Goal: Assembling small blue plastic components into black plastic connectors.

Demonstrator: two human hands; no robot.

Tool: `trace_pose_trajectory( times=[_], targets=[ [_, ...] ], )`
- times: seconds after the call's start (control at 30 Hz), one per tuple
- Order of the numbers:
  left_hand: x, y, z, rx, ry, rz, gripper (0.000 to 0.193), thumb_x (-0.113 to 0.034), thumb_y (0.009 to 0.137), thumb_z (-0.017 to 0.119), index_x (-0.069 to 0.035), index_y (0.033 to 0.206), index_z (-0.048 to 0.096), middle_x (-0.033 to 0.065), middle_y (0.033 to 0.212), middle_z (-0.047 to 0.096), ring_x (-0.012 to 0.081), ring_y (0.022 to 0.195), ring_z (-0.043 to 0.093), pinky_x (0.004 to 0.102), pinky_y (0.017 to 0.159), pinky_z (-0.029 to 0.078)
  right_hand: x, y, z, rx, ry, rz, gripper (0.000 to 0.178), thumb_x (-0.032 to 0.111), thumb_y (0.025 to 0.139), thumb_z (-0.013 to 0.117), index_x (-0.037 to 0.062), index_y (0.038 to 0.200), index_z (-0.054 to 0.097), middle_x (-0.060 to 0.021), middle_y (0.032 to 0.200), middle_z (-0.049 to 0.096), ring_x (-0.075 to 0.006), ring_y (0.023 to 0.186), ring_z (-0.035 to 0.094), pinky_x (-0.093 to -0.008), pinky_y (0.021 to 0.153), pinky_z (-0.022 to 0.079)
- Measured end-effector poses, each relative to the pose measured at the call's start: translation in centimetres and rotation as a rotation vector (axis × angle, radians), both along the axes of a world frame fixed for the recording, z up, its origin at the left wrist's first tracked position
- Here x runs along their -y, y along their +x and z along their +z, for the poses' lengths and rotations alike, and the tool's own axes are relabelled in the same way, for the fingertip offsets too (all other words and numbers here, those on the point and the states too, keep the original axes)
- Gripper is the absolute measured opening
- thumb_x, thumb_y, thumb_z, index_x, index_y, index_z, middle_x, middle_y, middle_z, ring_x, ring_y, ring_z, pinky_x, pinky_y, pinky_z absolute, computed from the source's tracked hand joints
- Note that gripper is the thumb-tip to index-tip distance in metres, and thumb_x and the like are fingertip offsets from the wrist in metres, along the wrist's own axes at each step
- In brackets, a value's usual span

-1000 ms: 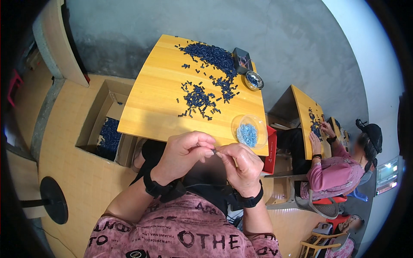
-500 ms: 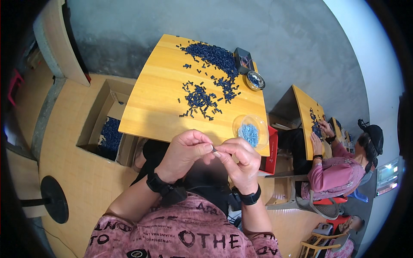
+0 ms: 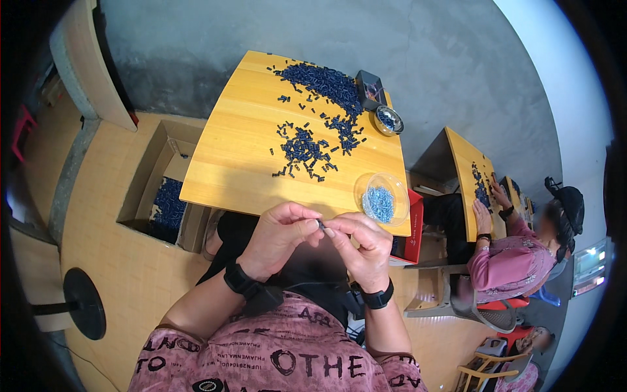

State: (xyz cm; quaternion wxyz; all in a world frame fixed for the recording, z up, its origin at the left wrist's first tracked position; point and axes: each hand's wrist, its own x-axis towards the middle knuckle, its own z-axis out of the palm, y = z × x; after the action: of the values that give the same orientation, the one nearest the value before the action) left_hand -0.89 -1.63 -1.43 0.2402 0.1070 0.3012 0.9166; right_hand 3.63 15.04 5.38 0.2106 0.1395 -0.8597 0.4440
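Note:
My left hand [image 3: 281, 236] and my right hand [image 3: 360, 247] meet just off the near edge of the table, fingertips pinched together. Between them is a small dark plastic piece [image 3: 321, 225], mostly covered by the fingers; the left pinches it and the right fingertips press at its other end. Close beyond the right hand stands a clear round tub [image 3: 403, 208] holding many tiny light-blue parts [image 3: 379, 204]. Farther up lie a loose cluster of small dark-blue pieces [image 3: 304, 147] and a larger heap of them [image 3: 323, 83].
The yellow wooden table [image 3: 228, 144] also bears a metal bowl [image 3: 388, 121] and a black box [image 3: 370, 89]. On the floor at left, a cardboard box [image 3: 140, 189] holds more dark pieces. A red box [image 3: 413, 228] stands at right. A co-worker [image 3: 516, 261] sits at another table.
The hands stay pinched together with only slight finger movement; a bit more of the dark piece shows. The co-worker's far hand has shifted at the other table.

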Motion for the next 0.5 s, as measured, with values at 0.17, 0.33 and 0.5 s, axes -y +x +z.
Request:
trace_pose_trajectory(
  times=[0.17,0.33,0.5],
  targets=[
    [0.1,0.2,-0.6,0.022,-0.019,0.01,0.011,0.001,0.091,0.066,0.0,0.102,0.067,0.0105,0.092,0.07,0.0175,0.08,0.068,0.0284,0.074,0.057,0.2,0.1,-0.7,-0.032,0.047,-0.012,0.013,-0.004,0.078,0.074,0.0006,0.09,0.073,-0.0109,0.086,0.07,-0.0229,0.077,0.069,-0.0303,0.068,0.054],
    [0.2,0.2,-2.0,0.073,-0.107,0.018,0.009,0.002,0.092,0.064,0.0,0.101,0.066,0.012,0.089,0.068,0.0193,0.079,0.067,0.0309,0.074,0.056,1.0,-0.1,-2.6,-0.061,0.117,-0.04,0.014,-0.004,0.079,0.072,0.0017,0.091,0.071,-0.0125,0.085,0.068,-0.0282,0.077,0.068,-0.0345,0.068,0.054],
    [0.4,-0.7,-4.3,0.159,-0.114,0.042,0.008,0.001,0.092,0.064,0.0,0.1,0.065,0.0117,0.09,0.068,0.0185,0.079,0.067,0.0302,0.073,0.056,0.8,-1.6,-6.6,0.065,-0.043,-0.03,0.015,-0.002,0.083,0.07,0.0013,0.098,0.071,-0.0098,0.081,0.067,-0.0203,0.071,0.066,-0.0312,0.064,0.052]
  ],
)
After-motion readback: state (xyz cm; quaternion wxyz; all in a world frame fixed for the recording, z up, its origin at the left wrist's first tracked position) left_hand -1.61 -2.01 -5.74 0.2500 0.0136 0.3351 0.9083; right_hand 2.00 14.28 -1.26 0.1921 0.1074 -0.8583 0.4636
